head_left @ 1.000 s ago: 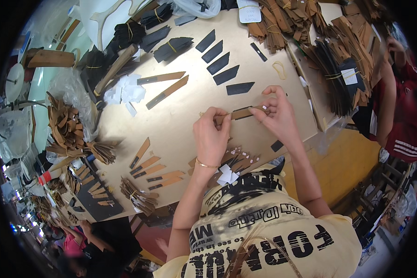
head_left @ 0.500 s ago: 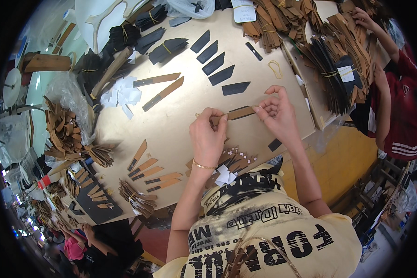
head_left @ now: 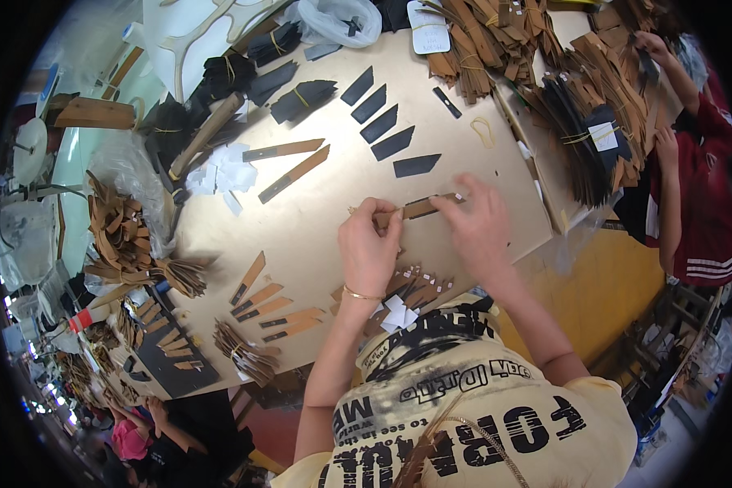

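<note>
My left hand (head_left: 369, 248) is closed in a pinch around the left end of a narrow brown and black leather strip (head_left: 417, 209), held just above the table. Blurred by motion, my right hand (head_left: 481, 224) has its thumb and finger on the strip's right part, where a small pale mark shows near the tip. Below the strip, close to my body, lie several brown strips (head_left: 419, 286) with small white tags and a few white paper slips (head_left: 398, 314). Ahead of my hands sit several black slant-cut pieces (head_left: 393, 142) in a row.
Two brown-black strips (head_left: 294, 175) lie by white papers (head_left: 224, 171). More strips (head_left: 272, 311) fan out at near left beside a tied bundle (head_left: 244, 351). Bundled brown and black pieces (head_left: 581, 134) fill the far right, where another person's hand (head_left: 655, 49) works. A rubber band (head_left: 483, 132) lies beyond.
My right hand has shifted left along the strip from its right end, and its fingers have drawn in. My left hand keeps its pinch. The whole view has shifted slightly.
</note>
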{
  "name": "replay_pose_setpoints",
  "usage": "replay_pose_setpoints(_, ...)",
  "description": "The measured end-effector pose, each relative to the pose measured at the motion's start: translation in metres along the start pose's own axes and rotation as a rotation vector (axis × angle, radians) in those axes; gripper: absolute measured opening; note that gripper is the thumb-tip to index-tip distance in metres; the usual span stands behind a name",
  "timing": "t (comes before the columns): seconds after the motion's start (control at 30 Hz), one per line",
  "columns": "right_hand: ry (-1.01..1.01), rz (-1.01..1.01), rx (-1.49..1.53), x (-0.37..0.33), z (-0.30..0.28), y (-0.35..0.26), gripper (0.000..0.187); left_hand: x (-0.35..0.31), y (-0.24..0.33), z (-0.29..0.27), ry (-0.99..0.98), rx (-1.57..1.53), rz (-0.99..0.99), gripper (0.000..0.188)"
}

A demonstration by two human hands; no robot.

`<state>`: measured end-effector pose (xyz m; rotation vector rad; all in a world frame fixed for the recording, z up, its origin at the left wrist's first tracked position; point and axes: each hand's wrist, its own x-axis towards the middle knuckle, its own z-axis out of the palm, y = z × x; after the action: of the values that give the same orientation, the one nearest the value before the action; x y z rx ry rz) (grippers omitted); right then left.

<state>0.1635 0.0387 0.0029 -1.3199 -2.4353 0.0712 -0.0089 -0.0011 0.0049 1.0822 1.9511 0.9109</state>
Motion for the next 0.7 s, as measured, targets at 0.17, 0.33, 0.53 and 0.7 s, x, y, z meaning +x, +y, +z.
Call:
replay_pose_setpoints(0.17,-0.028,-0.061,-0.127,-0.012,0.000,-0.014,0.036,-0.002,-0.003,0.002,0.025,-0.012,0.053,0.012)
replay_pose_setpoints(0.33,-0.131,0.016,0.337,-0.004,0.001,-0.032,0.043,-0.005,0.003,0.002,0.024,-0.074,0.123,0.010)
replay_pose_setpoints(0.53,-0.120,0.312,0.673,0.012,0.014,-0.032,0.031,-0.014,0.011,0.000,0.006,-0.160,0.326,0.014)
replay_pose_setpoints(0.7,-0.237,0.608,1.088,0.019,0.013,-0.006,0.013,-0.012,0.000,0.004,0.100,-0.053,0.403,0.017)
